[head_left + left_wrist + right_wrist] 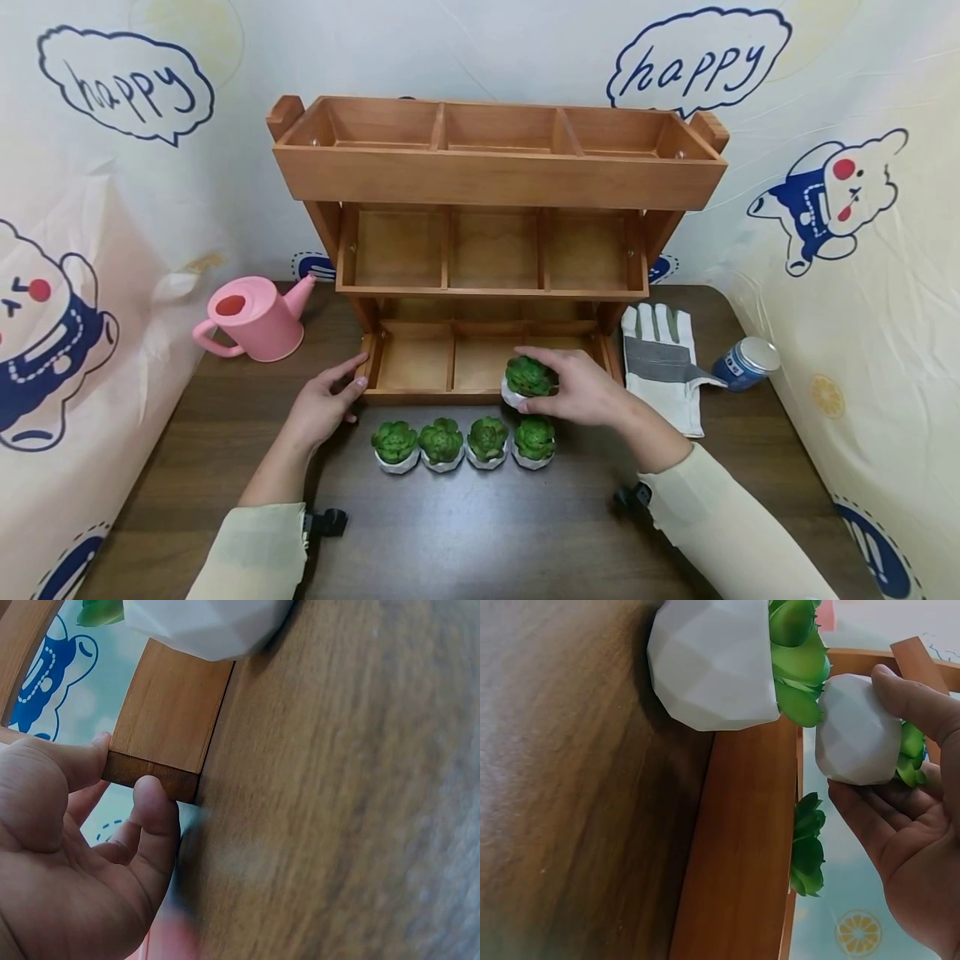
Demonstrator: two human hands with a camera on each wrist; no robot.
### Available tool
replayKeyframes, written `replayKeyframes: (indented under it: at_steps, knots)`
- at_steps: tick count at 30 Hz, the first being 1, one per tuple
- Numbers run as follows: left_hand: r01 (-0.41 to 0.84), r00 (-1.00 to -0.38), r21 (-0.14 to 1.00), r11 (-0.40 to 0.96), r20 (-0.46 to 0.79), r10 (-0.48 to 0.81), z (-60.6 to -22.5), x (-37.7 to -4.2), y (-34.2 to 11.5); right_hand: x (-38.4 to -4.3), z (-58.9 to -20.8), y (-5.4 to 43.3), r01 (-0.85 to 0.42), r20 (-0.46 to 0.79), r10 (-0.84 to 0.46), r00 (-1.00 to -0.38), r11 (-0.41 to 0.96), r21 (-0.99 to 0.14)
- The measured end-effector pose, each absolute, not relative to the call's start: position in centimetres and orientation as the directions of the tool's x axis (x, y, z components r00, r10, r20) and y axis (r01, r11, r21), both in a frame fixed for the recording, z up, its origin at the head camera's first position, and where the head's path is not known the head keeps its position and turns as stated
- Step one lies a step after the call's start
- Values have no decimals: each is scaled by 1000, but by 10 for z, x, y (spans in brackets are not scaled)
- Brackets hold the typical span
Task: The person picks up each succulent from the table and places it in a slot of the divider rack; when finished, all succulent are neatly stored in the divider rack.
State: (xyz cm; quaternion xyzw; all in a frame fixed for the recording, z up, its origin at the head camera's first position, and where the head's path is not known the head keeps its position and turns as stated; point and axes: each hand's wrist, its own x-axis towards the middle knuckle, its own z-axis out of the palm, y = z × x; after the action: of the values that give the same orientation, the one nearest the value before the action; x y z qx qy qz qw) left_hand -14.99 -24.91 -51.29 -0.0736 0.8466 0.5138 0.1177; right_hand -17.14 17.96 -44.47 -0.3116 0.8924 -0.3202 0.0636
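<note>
My right hand grips a small potted succulent by its white faceted pot, thumb and fingers on opposite sides. It is over the front edge of the bottom tier of a three-tier wooden shelf. My left hand pinches the front left corner of that tier with thumb and fingers. Several more potted succulents stand in a row on the table before the shelf. In the right wrist view, another succulent shows its leaves above the bottom tier's front board; my right hand hides it in the head view.
A pink watering can stands left of the shelf. To the right lie white and grey gloves, with a blue can with a pale lid beside them. A printed cloth hangs behind and along both sides.
</note>
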Motion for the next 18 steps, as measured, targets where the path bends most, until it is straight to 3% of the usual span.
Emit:
replayKeyframes:
  at_steps: [18]
  knots:
    - [-259,-959,854,451,-281,-17,-511,-149,-248,-193,-449,154,-514,78,-593,-802,616,-597]
